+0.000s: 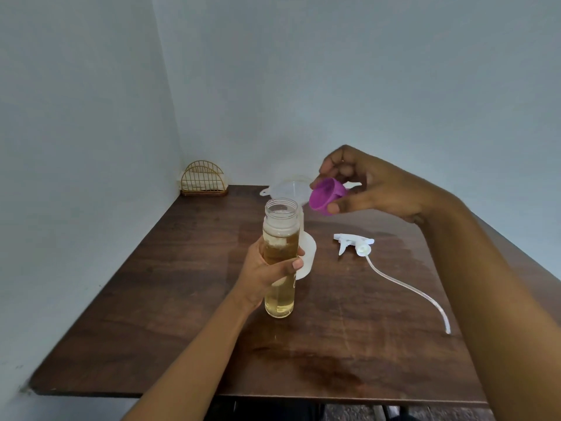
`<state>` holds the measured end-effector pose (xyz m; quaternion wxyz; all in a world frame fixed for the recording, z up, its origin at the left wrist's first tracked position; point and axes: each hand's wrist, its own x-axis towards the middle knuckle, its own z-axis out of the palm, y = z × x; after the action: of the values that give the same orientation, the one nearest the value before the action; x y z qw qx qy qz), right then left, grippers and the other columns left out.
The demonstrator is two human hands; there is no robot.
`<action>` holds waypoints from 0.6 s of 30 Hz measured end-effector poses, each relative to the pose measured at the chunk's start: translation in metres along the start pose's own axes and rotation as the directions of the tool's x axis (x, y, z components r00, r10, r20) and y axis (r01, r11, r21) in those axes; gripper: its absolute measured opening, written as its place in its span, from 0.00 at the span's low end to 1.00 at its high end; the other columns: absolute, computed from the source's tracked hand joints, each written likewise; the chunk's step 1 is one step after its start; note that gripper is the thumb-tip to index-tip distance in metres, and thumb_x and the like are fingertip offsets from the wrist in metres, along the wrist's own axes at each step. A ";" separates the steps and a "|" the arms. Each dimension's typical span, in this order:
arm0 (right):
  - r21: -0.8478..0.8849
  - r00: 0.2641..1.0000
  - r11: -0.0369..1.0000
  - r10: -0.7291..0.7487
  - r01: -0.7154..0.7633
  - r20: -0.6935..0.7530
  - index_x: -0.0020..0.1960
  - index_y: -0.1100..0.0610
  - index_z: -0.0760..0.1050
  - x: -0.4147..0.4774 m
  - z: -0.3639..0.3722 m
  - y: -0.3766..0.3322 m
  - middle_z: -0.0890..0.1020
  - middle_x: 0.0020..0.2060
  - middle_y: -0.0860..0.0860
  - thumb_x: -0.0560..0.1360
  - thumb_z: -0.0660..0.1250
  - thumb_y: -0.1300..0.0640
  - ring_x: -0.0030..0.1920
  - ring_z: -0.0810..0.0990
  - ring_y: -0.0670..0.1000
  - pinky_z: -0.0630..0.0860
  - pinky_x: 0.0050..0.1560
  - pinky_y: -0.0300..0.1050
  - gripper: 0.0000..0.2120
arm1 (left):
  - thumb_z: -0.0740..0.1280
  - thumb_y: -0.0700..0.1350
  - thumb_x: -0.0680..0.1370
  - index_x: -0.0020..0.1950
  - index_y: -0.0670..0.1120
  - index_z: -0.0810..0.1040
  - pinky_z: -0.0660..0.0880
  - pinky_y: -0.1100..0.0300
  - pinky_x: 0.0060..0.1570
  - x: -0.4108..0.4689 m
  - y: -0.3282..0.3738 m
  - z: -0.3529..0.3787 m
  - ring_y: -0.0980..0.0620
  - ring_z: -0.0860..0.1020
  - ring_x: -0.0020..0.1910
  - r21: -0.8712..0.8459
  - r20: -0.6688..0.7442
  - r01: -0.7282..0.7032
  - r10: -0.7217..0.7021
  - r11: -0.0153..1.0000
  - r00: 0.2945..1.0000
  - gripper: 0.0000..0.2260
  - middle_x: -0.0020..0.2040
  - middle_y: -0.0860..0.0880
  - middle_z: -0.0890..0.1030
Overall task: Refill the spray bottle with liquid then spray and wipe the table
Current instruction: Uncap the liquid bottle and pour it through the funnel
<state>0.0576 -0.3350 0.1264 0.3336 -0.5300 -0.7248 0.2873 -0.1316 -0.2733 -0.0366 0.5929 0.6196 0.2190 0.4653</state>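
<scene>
The left hand (267, 268) grips a clear bottle (280, 226) around its middle, fingers and thumb curled round the wall. The right hand (373, 189) pinches a purple cap (326, 196) between thumb and fingertips, held in the air just right of the bottle mouth and a little above it. The cap is tilted, with its open side facing left and down toward the bottle.

Near edge: the dark wood-grain table (151, 329) carries a darker, glossy patch (328, 375) close to its front edge.

Middle: the clear bottle stands upright and uncapped, its threaded neck exposed. Amber liquid fills it to the shoulder, with a pale foamy band on top. Whether its base rests on the table or is held just above it cannot be determined. A small dark vertical marking on the wall below the fingers is too small to read.

Right of the bottle, a white spray head (355, 243) lies on its side on the table. Its translucent dip tube (403, 287) curves toward the near right.

Directly behind the clear bottle stands a white translucent container (308, 256), mostly hidden. A translucent funnel (287, 188) shows above it.

Far left corner: a gold wire holder (203, 179) stands against the wall.
</scene>
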 end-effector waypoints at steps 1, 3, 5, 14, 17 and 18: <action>0.028 0.999 0.999 0.034 -0.033 -0.037 0.57 0.51 0.71 -0.005 -0.005 0.014 0.82 0.52 0.48 0.67 0.75 0.64 0.53 0.80 0.46 0.76 0.54 0.37 0.23 | 0.75 0.48 0.58 0.51 0.46 0.78 0.78 0.59 0.42 0.001 -0.001 0.004 0.51 0.81 0.41 -0.005 0.002 0.000 0.000 1.000 1.000 0.23 0.39 0.50 0.84; 0.029 0.987 0.992 0.121 -0.119 -0.108 0.60 0.50 0.72 -0.013 -0.013 0.045 0.80 0.52 0.48 0.68 0.74 0.64 0.53 0.80 0.47 0.75 0.55 0.37 0.24 | 0.75 0.48 0.58 0.50 0.47 0.80 0.78 0.59 0.42 0.002 -0.002 0.012 0.51 0.81 0.41 -0.010 -0.002 -0.008 0.007 1.000 1.000 0.21 0.39 0.50 0.84; -0.059 0.962 0.971 0.219 -0.231 -0.166 0.62 0.52 0.72 -0.020 -0.021 0.078 0.79 0.51 0.47 0.68 0.74 0.63 0.51 0.79 0.49 0.74 0.53 0.38 0.24 | 0.75 0.47 0.58 0.46 0.51 0.82 0.78 0.60 0.41 0.003 -0.003 0.018 0.52 0.81 0.40 -0.016 0.007 -0.028 0.028 0.999 1.000 0.16 0.39 0.50 0.83; -0.367 0.841 0.758 0.507 -0.539 -0.187 0.57 0.57 0.76 -0.043 -0.018 0.185 0.78 0.49 0.52 0.65 0.77 0.58 0.48 0.76 0.52 0.69 0.49 0.42 0.22 | 0.75 0.47 0.59 0.43 0.55 0.84 0.78 0.61 0.40 0.002 -0.003 0.024 0.53 0.81 0.39 -0.018 0.001 -0.056 0.056 0.998 0.998 0.14 0.38 0.51 0.84; -0.424 0.834 0.724 0.524 -0.544 -0.175 0.59 0.56 0.75 -0.044 -0.010 0.199 0.78 0.55 0.53 0.65 0.77 0.57 0.52 0.76 0.53 0.71 0.53 0.44 0.24 | 0.77 0.49 0.57 0.44 0.56 0.84 0.78 0.60 0.42 0.003 -0.004 0.024 0.52 0.82 0.40 -0.020 -0.015 -0.067 0.066 0.998 0.998 0.16 0.40 0.51 0.84; -0.424 0.834 0.725 0.522 -0.544 -0.179 0.60 0.56 0.75 -0.044 -0.008 0.202 0.78 0.56 0.54 0.65 0.77 0.57 0.52 0.75 0.53 0.71 0.54 0.44 0.25 | 0.79 0.52 0.56 0.45 0.56 0.84 0.78 0.60 0.42 0.002 -0.004 0.024 0.52 0.82 0.40 -0.029 -0.014 -0.069 0.069 0.997 0.998 0.18 0.40 0.50 0.84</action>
<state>0.1898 -0.3212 -0.0317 0.1196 -0.7852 -0.5806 0.1793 -0.1092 -0.2834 -0.0362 0.5842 0.6150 0.1944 0.4926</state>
